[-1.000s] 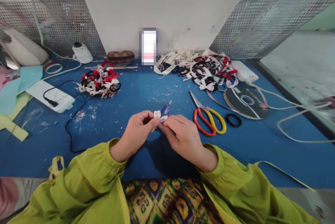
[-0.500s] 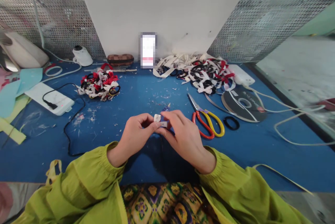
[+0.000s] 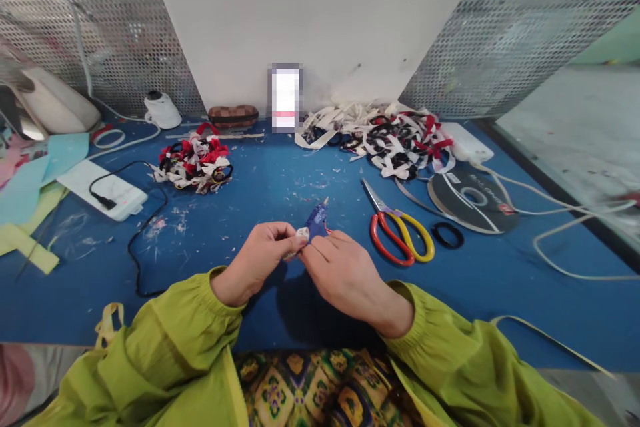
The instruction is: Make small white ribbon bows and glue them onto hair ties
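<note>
Between thumb and fingers, my left hand (image 3: 263, 255) pinches a small white piece of ribbon (image 3: 302, 234). My right hand (image 3: 345, 268) is closed right up against it, fingers curled and tips meeting the left fingertips; whatever it grips is hidden. Just beyond both hands a blue glue gun (image 3: 317, 219) lies on the table, its pale nozzle pointing away from me and its rear covered by my fingers. To the right of my right hand lie scissors (image 3: 387, 224) with one red and one yellow handle, blades partly apart.
A black hair tie (image 3: 448, 235) and a dark ribbon reel (image 3: 473, 202) lie right of the scissors. Bow hair ties form a pile (image 3: 193, 164) at left and a larger one (image 3: 390, 137) at back right. A lit phone (image 3: 285, 97) leans on the panel. A black cable (image 3: 133, 247) runs at left.
My right hand has turned over, its fingers folding down, and the grey-white strip in it has gone from sight. More of the glue gun shows. The view has shifted slightly.
</note>
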A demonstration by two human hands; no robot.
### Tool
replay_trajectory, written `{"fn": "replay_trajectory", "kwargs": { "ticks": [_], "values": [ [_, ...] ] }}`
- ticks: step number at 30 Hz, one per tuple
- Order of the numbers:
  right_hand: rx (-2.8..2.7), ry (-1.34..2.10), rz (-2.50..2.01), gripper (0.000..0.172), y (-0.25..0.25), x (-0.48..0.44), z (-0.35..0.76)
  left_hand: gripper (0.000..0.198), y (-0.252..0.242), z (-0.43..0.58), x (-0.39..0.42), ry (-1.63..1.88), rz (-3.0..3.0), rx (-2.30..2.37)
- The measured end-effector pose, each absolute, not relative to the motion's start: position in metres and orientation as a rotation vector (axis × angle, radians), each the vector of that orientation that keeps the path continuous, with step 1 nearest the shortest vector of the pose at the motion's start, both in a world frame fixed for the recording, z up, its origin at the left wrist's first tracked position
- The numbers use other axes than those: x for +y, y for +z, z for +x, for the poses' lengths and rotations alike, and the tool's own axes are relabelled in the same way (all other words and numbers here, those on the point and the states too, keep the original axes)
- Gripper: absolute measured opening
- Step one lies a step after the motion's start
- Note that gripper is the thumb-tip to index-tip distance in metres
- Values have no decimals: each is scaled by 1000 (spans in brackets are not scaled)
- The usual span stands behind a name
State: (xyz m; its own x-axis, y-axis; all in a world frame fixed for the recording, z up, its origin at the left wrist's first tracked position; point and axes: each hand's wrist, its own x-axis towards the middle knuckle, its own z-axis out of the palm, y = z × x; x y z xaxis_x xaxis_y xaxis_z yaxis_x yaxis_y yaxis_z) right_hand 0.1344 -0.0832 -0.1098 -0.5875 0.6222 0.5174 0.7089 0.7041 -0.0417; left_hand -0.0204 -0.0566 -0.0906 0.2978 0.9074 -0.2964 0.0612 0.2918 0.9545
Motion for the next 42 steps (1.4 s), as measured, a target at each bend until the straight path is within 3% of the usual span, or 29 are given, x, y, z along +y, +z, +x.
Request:
{"fn": "replay_trajectory", "kwargs": {
  "ticks": [8,16,22,31,37,42],
  "values": [
    [-2306,-220,-1039,29,-109,-86,131,41,-88,-19,-56,768,1137,1119],
    [-2070,189,-1207,29,-104,-85,135,48,-83,-19,-57,837,1026,1074],
    [-2088,90,-1207,30,-106,-85,133,28,-85,-21,-58,843,1195,1095],
    [-2084,153,-1246,27,-103,-86,132,43,-83,-20,-58,876,1113,1095],
    [-2134,86,-1253,29,-104,-85,133,27,-83,-19,-60,893,1246,1193],
    [-2292,-184,-1116,27,-109,-86,130,24,-87,-20,-60,889,1117,1234]
  ]
}}
